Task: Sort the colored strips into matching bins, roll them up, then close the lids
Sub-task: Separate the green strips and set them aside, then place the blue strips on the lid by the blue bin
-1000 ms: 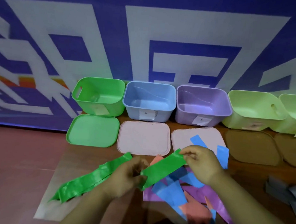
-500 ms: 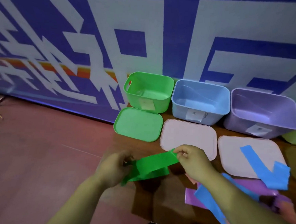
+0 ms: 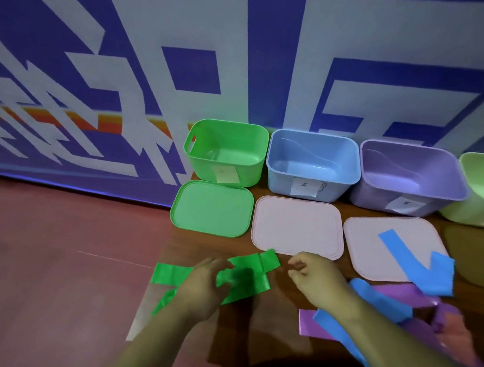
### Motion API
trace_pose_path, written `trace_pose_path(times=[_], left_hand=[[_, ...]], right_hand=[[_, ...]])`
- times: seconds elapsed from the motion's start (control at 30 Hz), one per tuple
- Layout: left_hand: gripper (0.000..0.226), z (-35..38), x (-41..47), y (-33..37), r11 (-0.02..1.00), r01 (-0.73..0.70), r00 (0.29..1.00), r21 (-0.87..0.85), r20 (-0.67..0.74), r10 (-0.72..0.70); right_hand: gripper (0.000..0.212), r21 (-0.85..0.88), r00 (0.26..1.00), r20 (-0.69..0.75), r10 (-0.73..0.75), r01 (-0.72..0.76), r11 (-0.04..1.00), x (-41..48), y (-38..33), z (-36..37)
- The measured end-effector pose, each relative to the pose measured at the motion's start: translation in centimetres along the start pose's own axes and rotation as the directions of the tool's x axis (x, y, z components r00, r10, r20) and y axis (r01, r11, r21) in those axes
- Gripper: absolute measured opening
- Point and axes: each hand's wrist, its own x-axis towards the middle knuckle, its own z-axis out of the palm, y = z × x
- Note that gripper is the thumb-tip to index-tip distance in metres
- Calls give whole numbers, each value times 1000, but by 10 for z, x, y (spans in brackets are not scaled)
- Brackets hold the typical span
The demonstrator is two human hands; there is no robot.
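**Green strip: roll-up in progress, not binned yet**

Step, as I read it: rolling the green strip (image 3: pixel 250 275) before it goes in the green bin (image 3: pixel 202 166). The bins look empty and their lids lie flat in front of them, so the task is early.

Hands: my left hand (image 3: pixel 202 283) grips the strip, fingers curled over its middle. My right hand (image 3: pixel 317 277) sits just right of the strip's free end with fingers loosely curled; I see nothing in them.

Strip: lower centre of frame, at the table's left edge, below the green lid (image 3: pixel 211 210). It is thin, glossy and creased, doubled over in loose layers rather than a tight coil. One tail sticks out left of my left hand.

Next, I think: right hand re-pinches the free end, winds it tight, then drops it in the bin at upper centre. The film looks floppy and will probably spring open if let go.

Blue strips (image 3: pixel 440 274) and purple strips (image 3: pixel 308 322) wait at lower right.
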Motion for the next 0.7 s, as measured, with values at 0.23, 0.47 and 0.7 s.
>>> trace_pose_path(times=[0.23,0.47,0.7], left_hand=[[51,62,20,36,986,-168,961,-11,221,167],[28,116,39,84,922,-364,854,-132,348,387],[53,163,38,111,965,-252,898,70,389,206]], right_hand=[[18,-3,988,-63,144,-144,990,-48,72,-20],[24,49,962,-123,242,-238,970,-88,134,-31],[20,-53,978,-21,208,-209,976,-102,154,-37]])
